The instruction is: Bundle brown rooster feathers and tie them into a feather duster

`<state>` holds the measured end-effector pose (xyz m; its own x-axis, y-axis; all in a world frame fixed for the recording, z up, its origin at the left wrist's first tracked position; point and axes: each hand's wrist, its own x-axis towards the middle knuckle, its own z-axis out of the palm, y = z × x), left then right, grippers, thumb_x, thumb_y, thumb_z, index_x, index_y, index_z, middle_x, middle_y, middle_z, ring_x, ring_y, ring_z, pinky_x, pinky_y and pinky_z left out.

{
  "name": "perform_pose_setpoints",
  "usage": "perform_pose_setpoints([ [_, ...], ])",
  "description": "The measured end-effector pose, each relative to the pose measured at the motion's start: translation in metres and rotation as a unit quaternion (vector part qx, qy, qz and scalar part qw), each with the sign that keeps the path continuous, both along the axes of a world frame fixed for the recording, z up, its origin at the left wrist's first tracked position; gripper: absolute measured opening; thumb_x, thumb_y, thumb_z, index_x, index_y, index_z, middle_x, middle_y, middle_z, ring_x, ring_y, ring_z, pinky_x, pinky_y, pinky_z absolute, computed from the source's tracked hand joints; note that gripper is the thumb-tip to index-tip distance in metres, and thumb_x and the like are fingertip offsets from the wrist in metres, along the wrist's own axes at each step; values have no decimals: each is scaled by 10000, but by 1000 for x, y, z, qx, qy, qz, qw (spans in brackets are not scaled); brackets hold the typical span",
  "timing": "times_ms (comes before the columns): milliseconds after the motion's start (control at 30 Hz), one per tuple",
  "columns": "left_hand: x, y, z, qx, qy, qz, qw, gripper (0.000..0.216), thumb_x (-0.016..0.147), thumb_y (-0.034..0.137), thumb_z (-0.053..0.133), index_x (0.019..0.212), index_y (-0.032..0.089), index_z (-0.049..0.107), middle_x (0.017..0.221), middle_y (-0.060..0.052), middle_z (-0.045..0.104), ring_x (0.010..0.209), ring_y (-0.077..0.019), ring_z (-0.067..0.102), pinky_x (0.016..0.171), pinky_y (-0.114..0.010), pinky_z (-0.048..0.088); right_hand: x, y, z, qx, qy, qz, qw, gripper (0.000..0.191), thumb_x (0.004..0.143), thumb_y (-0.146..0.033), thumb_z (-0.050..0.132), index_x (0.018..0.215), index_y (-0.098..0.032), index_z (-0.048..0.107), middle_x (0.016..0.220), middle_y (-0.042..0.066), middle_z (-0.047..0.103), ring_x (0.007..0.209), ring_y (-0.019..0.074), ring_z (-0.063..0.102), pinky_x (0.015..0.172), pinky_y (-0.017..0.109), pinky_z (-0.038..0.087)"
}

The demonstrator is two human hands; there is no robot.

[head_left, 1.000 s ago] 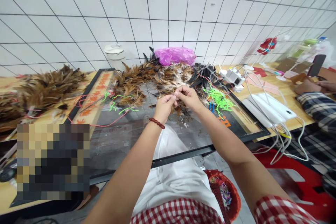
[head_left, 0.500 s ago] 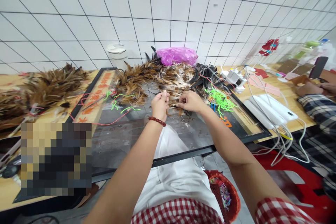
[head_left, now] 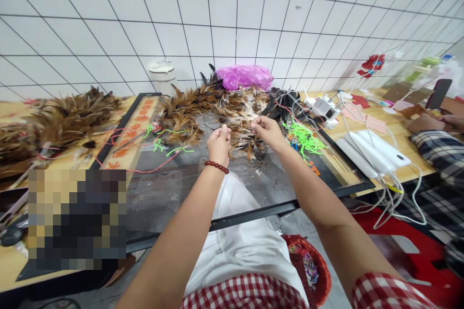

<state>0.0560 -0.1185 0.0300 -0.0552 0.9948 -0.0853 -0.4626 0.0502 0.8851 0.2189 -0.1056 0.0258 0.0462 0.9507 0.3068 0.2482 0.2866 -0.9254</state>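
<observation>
My left hand (head_left: 219,144), with a red bead bracelet at the wrist, is closed in a pinch above the glass-topped board. A small pale tip shows at its thumb, too small to name. My right hand (head_left: 267,130) has thumb and fingertips pressed together at the right side of a pile of loose brown and white feathers (head_left: 241,118). What lies between those fingertips, if anything, is too small to make out. Left of the pile are bundled brown feathers (head_left: 194,101); black feathers (head_left: 288,100) lie to its right. Bright green cords (head_left: 303,139) rest beside my right forearm.
A pink plastic bag (head_left: 244,77) and a white lidded cup (head_left: 161,75) stand by the tiled wall. More brown feathers (head_left: 72,118) lie at left. Chargers (head_left: 326,107), cables and white power banks (head_left: 373,152) are at right, near another person's sleeve (head_left: 438,154). A red basket (head_left: 322,275) stands below.
My right hand has moved up and slightly right, away from my left hand and farther over the feather pile. My left hand has barely shifted.
</observation>
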Motion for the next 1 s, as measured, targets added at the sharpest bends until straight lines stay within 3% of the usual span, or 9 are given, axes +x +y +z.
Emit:
perform_pose_setpoints([
  [133, 0, 2, -3, 0, 0, 5, 1000, 280, 748, 397, 657, 695, 142, 555, 513, 61, 417, 356, -8, 269, 358, -160, 161, -3, -4, 4, -36, 69, 47, 996, 283, 643, -367, 696, 816, -165, 600, 661, -9, 614, 591, 103, 542, 565, 236, 439],
  [267, 0, 4, -5, 3, -6, 12, 1000, 269, 746, 387, 656, 702, 141, 557, 509, 63, 416, 354, -7, 266, 358, -156, 160, -1, -6, 5, -74, 53, 102, 991, 308, 692, -419, 660, 844, -151, 639, 696, 18, 657, 532, 91, 516, 535, 235, 427],
  [433, 0, 4, -6, -8, -4, 19, 1000, 225, 763, 339, 631, 699, 135, 560, 502, 63, 424, 356, -9, 267, 358, -153, 165, 3, -1, -7, -29, -147, -19, 988, 193, 688, -336, 661, 757, -156, 670, 631, -5, 619, 539, 94, 495, 559, 233, 403],
  [533, 0, 5, -6, -7, -6, 20, 1000, 205, 768, 316, 623, 700, 133, 561, 502, 63, 425, 353, -9, 266, 359, -155, 165, 3, -1, -12, 11, -278, -29, 960, 138, 666, -260, 683, 769, -169, 696, 672, 3, 614, 594, 111, 510, 599, 244, 399],
  [633, 0, 5, -5, -8, -7, 20, 1000, 187, 778, 293, 610, 703, 130, 560, 504, 63, 423, 352, -8, 263, 361, -154, 160, 3, -2, -11, 46, -336, -31, 940, 68, 676, -173, 647, 724, -174, 694, 732, 26, 614, 678, 135, 531, 651, 252, 402],
  [867, 1, 1, -1, -5, -7, 24, 1000, 193, 773, 297, 618, 699, 129, 560, 512, 59, 422, 360, -11, 273, 365, -158, 167, 2, -2, -7, 87, -211, -88, 970, 156, 795, -263, 557, 817, -166, 677, 676, 4, 629, 620, 130, 529, 632, 251, 400],
  [1000, 1, 3, -4, 10, 15, 25, 1000, 200, 778, 319, 605, 700, 140, 564, 517, 59, 423, 367, -22, 273, 374, -172, 177, 6, -1, -1, 166, -220, -68, 959, 192, 798, -164, 511, 839, -180, 697, 843, 46, 691, 806, 166, 599, 766, 294, 432],
])
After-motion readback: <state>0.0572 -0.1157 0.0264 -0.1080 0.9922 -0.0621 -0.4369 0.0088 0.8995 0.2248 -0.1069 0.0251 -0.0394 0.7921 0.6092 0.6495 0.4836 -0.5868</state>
